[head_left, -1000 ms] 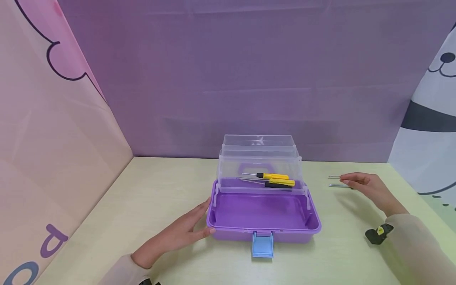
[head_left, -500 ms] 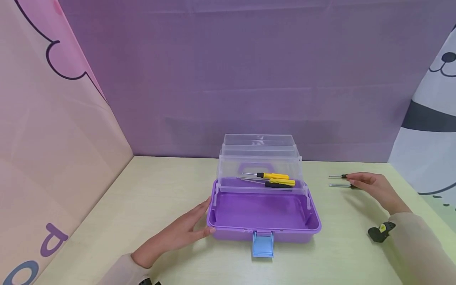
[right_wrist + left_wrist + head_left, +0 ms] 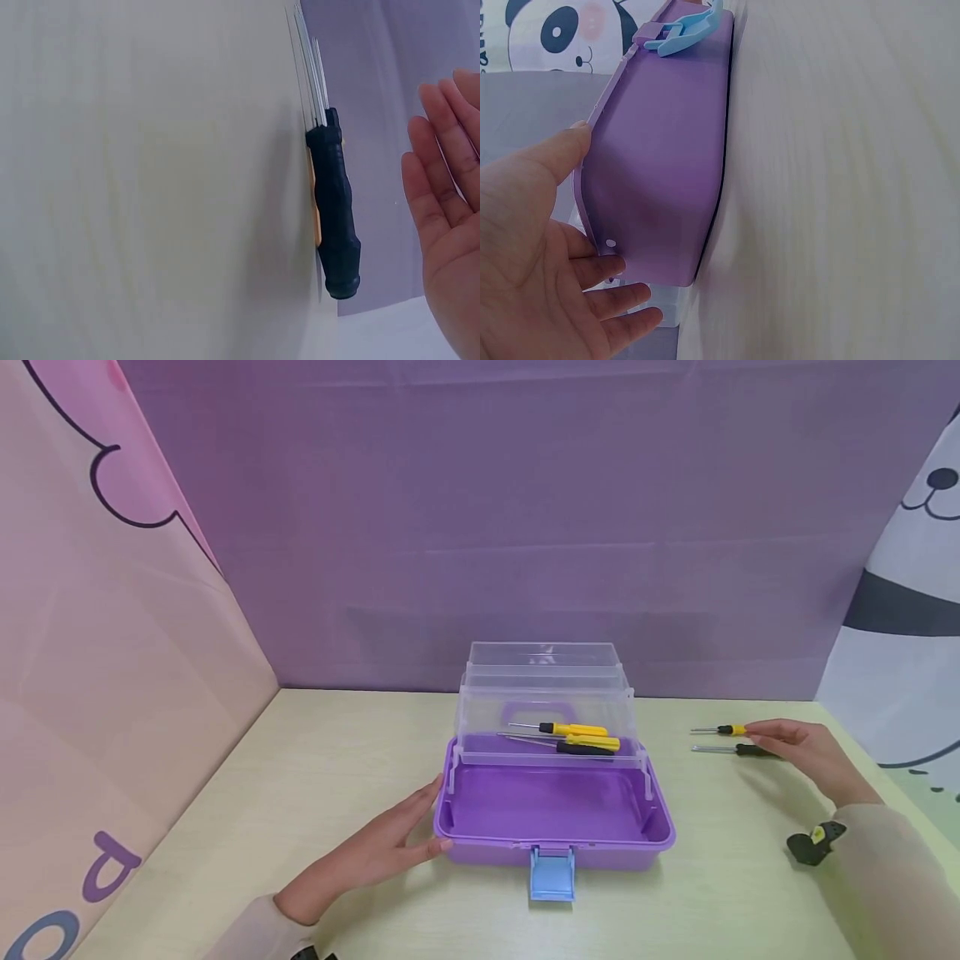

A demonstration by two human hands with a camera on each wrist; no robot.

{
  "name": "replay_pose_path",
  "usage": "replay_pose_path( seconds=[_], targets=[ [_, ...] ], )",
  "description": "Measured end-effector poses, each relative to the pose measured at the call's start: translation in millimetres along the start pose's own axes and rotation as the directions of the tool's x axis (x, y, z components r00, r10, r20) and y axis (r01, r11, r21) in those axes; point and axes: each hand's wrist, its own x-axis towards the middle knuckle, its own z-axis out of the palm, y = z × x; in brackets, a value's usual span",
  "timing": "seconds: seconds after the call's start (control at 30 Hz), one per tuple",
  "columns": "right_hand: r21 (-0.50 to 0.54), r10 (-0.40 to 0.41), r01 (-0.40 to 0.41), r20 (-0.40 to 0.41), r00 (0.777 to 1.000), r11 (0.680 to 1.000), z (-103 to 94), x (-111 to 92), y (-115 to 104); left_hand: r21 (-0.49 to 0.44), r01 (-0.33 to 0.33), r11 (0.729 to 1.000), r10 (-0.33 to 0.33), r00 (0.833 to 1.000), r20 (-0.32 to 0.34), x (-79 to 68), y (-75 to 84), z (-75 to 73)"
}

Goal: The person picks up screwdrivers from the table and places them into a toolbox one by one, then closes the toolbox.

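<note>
A purple plastic toolbox (image 3: 495, 855) stands with its clear lid raised and a blue latch (image 3: 552, 877) hanging at the front. My left hand (image 3: 375, 847) rests on its left front corner, thumb on the front rim and fingers along the side wall. In the left wrist view the fingers (image 3: 630, 300) are fairly straight. At the right, a small yellow screwdriver (image 3: 731, 729) and a black-handled screwdriver (image 3: 752, 750) lie side by side. Above their handle ends hovers my right hand (image 3: 806, 756). The right wrist view shows its fingers extended and apart from the black handle (image 3: 334, 210).
Several yellow and black screwdrivers (image 3: 588, 742) lie in the clear tray (image 3: 480, 760) at the toolbox's back. The pale tabletop (image 3: 337, 743) ends at a purple backdrop (image 3: 480, 527). Printed sheets enclose the left and right sides.
My right hand has slid right along the two screwdrivers, uncovering the yellow handle and the black one. Both screwdrivers lie where they were. The left hand and toolbox stay put.
</note>
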Motion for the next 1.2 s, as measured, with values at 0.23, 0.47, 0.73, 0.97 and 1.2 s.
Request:
replay_pose_path(
  seconds=[0.23, 0.47, 0.73, 0.97, 1.2],
  targets=[
    [0.014, 0.012, -0.012, 0.008, 1.0, 1.0, -7.0, 0.6, 7.9, -0.003, -0.007, 1.0, 0.007, 1.0, -0.008, -0.7, -1.3, 0.7],
    [0.001, 0.013, -0.013, -0.002, 1.0, 1.0, -11.6, 0.4, 19.8, -0.005, -0.003, 1.0, 0.002, 1.0, -0.005, -1.1, -1.2, 0.8],
    [-0.016, 0.09, -0.09, 0.037, 0.995, 0.996, -19.4, -1.6, 29.0, -0.002, 0.0, 1.0, 0.0, 1.0, -0.007, -1.3, -1.8, 1.3],
    [-0.034, 0.09, -0.089, 0.042, 0.995, 0.995, -23.5, -5.5, 33.8, 0.003, -0.007, 1.0, 0.007, 1.0, -0.011, -0.8, -2.8, 1.8],
    [-0.034, 0.119, -0.118, 0.037, 0.992, 0.992, -26.2, -5.6, 38.5, -0.003, -0.024, 1.0, 0.024, 1.0, -0.013, -0.1, -2.4, 1.5]
  ],
)
